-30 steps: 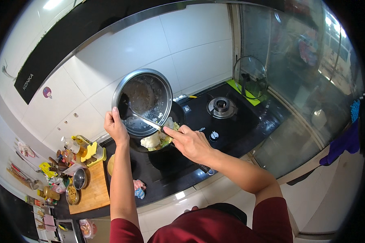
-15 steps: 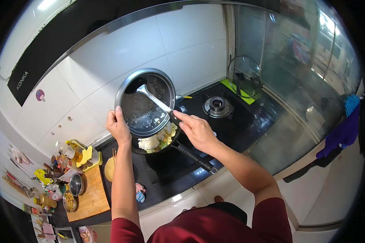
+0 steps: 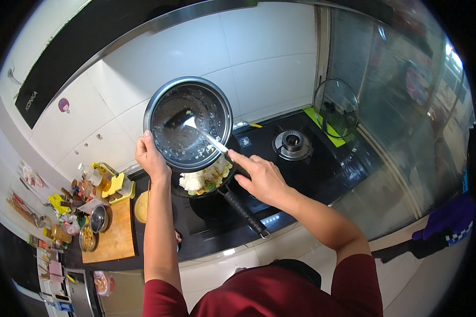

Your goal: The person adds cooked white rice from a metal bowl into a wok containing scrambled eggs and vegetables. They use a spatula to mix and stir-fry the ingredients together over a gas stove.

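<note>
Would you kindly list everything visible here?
Pot: 1, grey, over pan
Spatula: 1, silver, inside pot
Pan: 1, black, on stove
Food: 1 heap, white-green, in pan
Stove: 1, black, centre
Burner: 1, silver, pan's right
Lid: 1, clear, back right
Mat: 1, green, by lid
Board: 1, tan, lower left
Bowls: 2, silver, board's left edge
Caddy: 1, yellow, behind board
Bottles: several, assorted, left
Hood: 1, black, upper left
Cloth: 1, purple, far right
Left hand: 1, bare, on pot
Right hand: 1, bare, on spatula
Sleeves: 2, red, lower edge
</note>
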`<state>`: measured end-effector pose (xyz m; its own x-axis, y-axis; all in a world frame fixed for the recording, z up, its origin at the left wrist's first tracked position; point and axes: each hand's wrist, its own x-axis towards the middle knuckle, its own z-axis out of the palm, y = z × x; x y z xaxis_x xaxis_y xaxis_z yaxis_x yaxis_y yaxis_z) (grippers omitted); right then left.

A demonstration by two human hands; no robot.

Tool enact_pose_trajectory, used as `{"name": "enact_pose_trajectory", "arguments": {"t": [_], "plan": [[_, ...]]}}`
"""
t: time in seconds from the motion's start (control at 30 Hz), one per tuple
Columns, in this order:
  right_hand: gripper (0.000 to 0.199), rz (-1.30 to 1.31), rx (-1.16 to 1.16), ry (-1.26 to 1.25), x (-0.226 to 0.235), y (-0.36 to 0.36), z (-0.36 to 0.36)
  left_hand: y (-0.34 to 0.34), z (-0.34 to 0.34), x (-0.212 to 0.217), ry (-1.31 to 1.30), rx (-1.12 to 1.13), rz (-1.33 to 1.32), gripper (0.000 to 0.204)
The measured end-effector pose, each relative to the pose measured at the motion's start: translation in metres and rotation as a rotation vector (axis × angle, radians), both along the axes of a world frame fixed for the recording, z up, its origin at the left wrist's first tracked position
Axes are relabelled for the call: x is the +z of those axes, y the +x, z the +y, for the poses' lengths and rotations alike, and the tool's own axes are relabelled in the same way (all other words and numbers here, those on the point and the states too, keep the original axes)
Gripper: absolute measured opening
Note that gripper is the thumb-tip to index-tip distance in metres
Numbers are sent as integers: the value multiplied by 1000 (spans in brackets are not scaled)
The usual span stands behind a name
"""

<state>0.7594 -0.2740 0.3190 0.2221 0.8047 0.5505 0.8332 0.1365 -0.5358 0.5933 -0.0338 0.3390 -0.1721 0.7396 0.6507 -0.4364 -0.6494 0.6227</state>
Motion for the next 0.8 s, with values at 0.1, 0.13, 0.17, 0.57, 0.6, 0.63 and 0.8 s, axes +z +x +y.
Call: {"name": "enact_pose_trajectory", "arguments": {"t": [0.1, 0.13, 0.17, 0.57, 0.6, 0.63, 0.8], "plan": [[52, 1, 71, -68, -11, 13, -6, 0, 3, -4, -34, 55, -11, 42], [53, 16, 96, -51, -10, 17, -9, 1, 2, -4, -68, 44, -31, 41], [54, 31, 120, -33, -7, 19, -12, 2, 0, -4, -101, 32, -52, 40], [47, -235, -31, 4, 27, 16, -3, 8, -9, -4, -211, -106, -45, 31], [46, -240, -1, -15, 34, 13, -10, 3, -10, -7, -219, -80, -54, 31], [46, -236, 4, 5, 39, 11, -13, 2, -10, -9, -228, -69, -63, 31], [50, -254, -3, 81, 31, 20, 8, 6, -14, -2, -262, -161, -54, 27]]}}
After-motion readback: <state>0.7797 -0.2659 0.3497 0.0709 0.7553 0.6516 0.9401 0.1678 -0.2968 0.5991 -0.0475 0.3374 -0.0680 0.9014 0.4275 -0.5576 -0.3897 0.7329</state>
